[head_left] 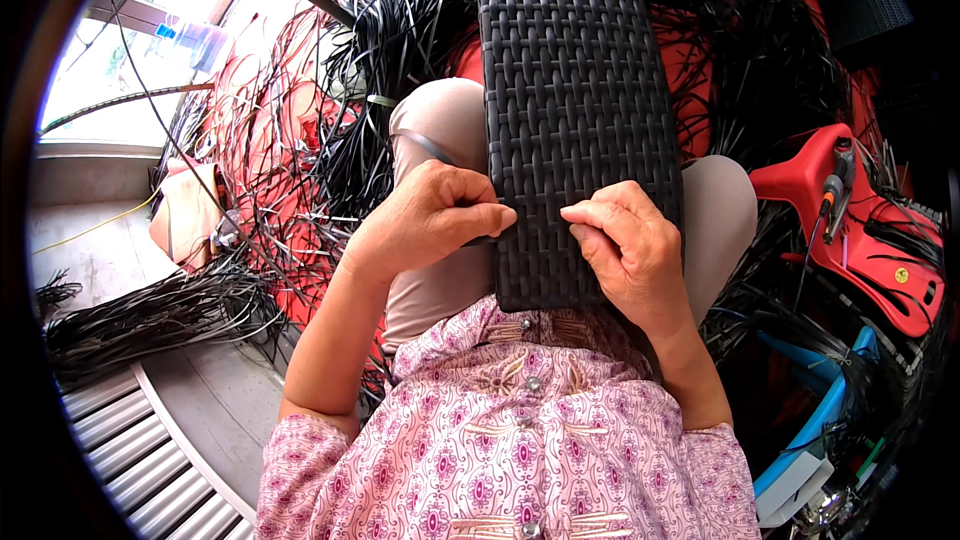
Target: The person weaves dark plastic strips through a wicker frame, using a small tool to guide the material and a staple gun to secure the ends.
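Observation:
A long dark woven wicker panel [585, 90] lies lengthwise between my knees, its near end by my waist. At its left edge, my left hand [435, 215] is closed in a pinch around a flat dark weaving strip [430, 145], which shows above the knuckles over my left knee. My right hand [632, 245] rests over the panel's right side near its close end, thumb and forefinger pressed together. Whatever lies between those fingertips, if anything, is too small to make out. A small gap over the weave separates the two hands.
Loose black strips [395, 20] heap up at the far left and right over red material. At right is a red plastic stool [850, 230] with a screwdriver [830, 195] on it, above a blue tray [815, 430]. A bundle of strips [170, 320] lies at left by a slatted metal surface [170, 460].

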`<action>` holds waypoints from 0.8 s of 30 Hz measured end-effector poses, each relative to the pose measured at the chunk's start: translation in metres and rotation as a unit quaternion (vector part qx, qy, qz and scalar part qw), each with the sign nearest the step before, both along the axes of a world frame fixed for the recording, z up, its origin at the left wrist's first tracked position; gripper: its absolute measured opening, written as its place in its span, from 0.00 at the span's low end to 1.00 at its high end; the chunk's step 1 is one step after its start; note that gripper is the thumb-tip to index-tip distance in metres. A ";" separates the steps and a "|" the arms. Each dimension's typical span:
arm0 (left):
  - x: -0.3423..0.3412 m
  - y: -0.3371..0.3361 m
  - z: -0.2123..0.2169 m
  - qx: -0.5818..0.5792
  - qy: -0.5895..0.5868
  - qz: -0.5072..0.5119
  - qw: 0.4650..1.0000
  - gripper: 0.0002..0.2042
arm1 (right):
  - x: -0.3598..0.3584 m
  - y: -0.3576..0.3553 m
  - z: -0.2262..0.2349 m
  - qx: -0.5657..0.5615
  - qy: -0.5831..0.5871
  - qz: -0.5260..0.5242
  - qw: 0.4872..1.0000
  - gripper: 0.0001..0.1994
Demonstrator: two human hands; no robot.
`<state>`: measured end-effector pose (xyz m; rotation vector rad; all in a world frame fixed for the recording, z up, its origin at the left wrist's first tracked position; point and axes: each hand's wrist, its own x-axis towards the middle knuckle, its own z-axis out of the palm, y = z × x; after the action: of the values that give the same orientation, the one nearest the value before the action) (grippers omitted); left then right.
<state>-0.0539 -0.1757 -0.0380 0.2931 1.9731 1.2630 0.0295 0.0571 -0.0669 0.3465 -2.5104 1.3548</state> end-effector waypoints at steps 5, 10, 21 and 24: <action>-0.018 0.004 0.005 -0.014 0.036 -0.070 0.997 0.17 | -0.001 0.000 -0.001 -0.011 -0.001 -0.005 1.000 0.08; -0.027 0.000 0.006 -0.032 0.001 -0.108 0.994 0.16 | -0.002 0.000 -0.001 -0.002 0.003 0.000 1.000 0.08; -0.008 -0.003 -0.003 0.005 0.005 -0.031 1.000 0.16 | -0.002 -0.006 0.004 0.106 0.011 0.033 0.994 0.14; -0.005 -0.003 -0.005 0.011 0.009 -0.020 1.000 0.15 | -0.002 -0.011 0.010 0.159 0.012 0.037 0.986 0.14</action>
<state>-0.0592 -0.1785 -0.0433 0.3550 1.9604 1.2615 0.0280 0.0460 -0.0573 0.5198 -2.7174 0.9620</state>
